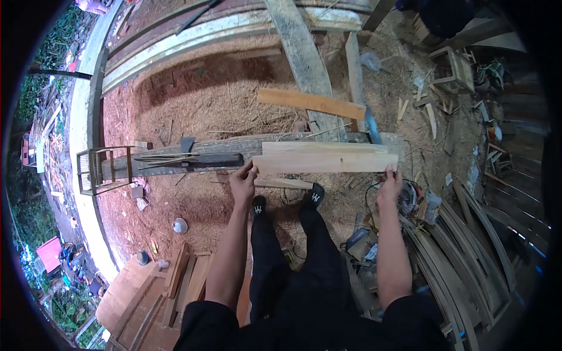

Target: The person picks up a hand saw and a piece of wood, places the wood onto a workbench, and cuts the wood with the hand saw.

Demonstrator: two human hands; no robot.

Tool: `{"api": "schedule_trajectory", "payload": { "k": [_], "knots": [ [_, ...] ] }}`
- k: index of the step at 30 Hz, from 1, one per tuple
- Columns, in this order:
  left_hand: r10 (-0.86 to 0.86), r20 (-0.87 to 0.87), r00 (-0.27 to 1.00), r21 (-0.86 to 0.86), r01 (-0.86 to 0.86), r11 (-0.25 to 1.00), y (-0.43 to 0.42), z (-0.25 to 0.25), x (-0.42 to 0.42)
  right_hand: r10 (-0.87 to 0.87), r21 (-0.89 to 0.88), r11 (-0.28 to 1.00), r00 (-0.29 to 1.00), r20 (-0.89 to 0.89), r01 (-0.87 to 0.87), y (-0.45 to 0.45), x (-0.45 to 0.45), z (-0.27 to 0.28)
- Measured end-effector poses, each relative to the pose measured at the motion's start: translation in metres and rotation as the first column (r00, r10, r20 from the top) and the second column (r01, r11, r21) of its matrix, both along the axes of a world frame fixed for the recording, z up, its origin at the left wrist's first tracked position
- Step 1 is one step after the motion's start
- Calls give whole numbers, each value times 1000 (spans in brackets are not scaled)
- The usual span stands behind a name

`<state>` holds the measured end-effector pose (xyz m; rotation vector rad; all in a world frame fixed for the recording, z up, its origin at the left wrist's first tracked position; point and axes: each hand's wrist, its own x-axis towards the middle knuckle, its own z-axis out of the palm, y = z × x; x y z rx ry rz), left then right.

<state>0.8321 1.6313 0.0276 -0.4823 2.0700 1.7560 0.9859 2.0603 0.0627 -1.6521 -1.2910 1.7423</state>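
A pale wooden board (pixel 325 164) lies level in front of me, over a long dark plank. Its left end is between the fingers of my left hand (pixel 242 182), and my right hand (pixel 389 186) grips the right end from below. Both hands are closed on it. A second pale board (pixel 316 147) shows along its far edge; whether the two touch is unclear. Just left of my left hand, a dark block (pixel 216 160) and several thin sticks (pixel 159 157) rest on the long plank (pixel 126 165).
An orange-brown board (pixel 310 104) lies beyond, across a grey plank (pixel 301 55). A small wooden frame (pixel 104 169) stands at the left. Curved timbers (pixel 462 263) are stacked at the right near a power tool (pixel 410 196). Sawdust covers the ground; my feet are below the boards.
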Motion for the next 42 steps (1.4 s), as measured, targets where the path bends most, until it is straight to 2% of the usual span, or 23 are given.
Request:
{"api": "schedule_trajectory", "payload": {
  "k": [1,4,6,7,9,10,11,14,18,23,27,29,32,34,42],
  "knots": [
    [63,-1,998,27,-63,998,14,-5,-4,7,24,1000,1000,-1,-7,6,-7,-14],
    [38,-58,998,-32,-40,999,32,-32,-15,43,50,998,999,1,-43,21,-16,-57],
    [61,-30,998,-44,-63,997,42,-45,-19,52,131,990,998,30,-55,22,-25,-68],
    [61,-57,997,-50,-64,997,45,-54,-20,104,146,982,991,87,-116,23,-28,-71],
    [64,-79,995,-59,-69,996,48,-68,-18,81,182,979,994,72,-93,24,-25,-88],
    [97,-93,991,16,-96,995,51,-73,-18,56,224,973,997,46,-65,25,-24,-94],
    [130,-105,986,92,-120,988,53,-77,-16,58,222,973,997,51,-68,22,-25,-91],
    [146,-176,974,104,-129,986,60,-80,-12,44,166,985,998,35,-49,13,-25,-78],
    [184,-105,977,175,-164,971,58,-76,-14,43,211,977,999,-34,-34,7,-22,-84],
    [97,32,995,179,-101,979,45,-71,-27,38,163,986,998,-50,-29,0,-28,-84],
    [106,5,994,266,-104,958,47,-64,-27,46,160,987,997,-67,-35,-8,-29,-84],
    [16,-70,997,202,-2,979,44,-65,-27,38,164,986,996,-81,-24,-8,-30,-86],
    [17,-46,999,247,-5,969,38,-72,-24,26,164,986,998,-63,-15,-8,-24,-94],
    [-3,-51,999,249,15,968,32,-76,-21,24,169,986,987,-156,2,-9,-20,-100],
    [-43,9,999,370,36,928,21,-79,-25,-16,153,987,977,-211,49,-15,-18,-103]
  ]
}}
